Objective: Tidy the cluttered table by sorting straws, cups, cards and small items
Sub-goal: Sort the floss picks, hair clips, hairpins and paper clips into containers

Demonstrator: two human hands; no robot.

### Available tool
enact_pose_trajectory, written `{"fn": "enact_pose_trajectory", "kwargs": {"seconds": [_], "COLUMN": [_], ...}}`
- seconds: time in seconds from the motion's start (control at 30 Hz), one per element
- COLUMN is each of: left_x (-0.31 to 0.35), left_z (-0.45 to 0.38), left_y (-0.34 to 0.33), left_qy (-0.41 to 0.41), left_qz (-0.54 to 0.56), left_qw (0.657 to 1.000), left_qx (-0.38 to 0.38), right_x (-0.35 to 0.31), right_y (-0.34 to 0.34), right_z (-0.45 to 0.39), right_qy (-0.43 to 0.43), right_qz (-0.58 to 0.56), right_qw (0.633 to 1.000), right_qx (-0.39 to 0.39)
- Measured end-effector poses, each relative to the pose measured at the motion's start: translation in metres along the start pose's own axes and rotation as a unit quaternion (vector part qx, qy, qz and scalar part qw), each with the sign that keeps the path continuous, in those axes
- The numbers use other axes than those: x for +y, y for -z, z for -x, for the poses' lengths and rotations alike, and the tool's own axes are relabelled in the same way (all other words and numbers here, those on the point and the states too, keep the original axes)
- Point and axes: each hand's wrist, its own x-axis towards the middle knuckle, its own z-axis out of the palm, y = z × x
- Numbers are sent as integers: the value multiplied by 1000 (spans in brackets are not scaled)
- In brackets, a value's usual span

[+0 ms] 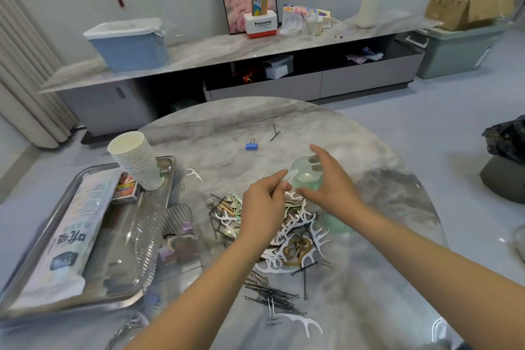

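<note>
The head view shows a marble table with a steel tray at its left holding a straw packet, a card box and stacked paper cups, and a heap of floss picks and hairpins at the centre. Risk lies in the pale green cup: nudged rather than grasped, it could tip or slide. The right hand reaches with fingers spread around it, not closed, while the left hand pinches a small pick near its rim.

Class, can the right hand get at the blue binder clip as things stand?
Probably yes. The right hand is open by the green container, and only bare tabletop lies between it and the blue binder clip, up and to its left.
</note>
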Motion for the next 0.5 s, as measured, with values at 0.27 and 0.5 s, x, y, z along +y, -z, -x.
{"fn": "enact_pose_trajectory", "kwargs": {"seconds": [0.27,0.5], "left_x": [-3,-28], "left_z": [77,102], "left_y": [81,109], "left_qy": [-57,-246], "left_qz": [-41,-297], "left_qw": [997,920], "left_qx": [28,63], "right_x": [-71,-87], "right_y": [-15,-37], "right_z": [81,116], "right_qy": [61,102], "right_qz": [-2,30], "right_qw": [995,986], "right_qx": [-84,-127]}}
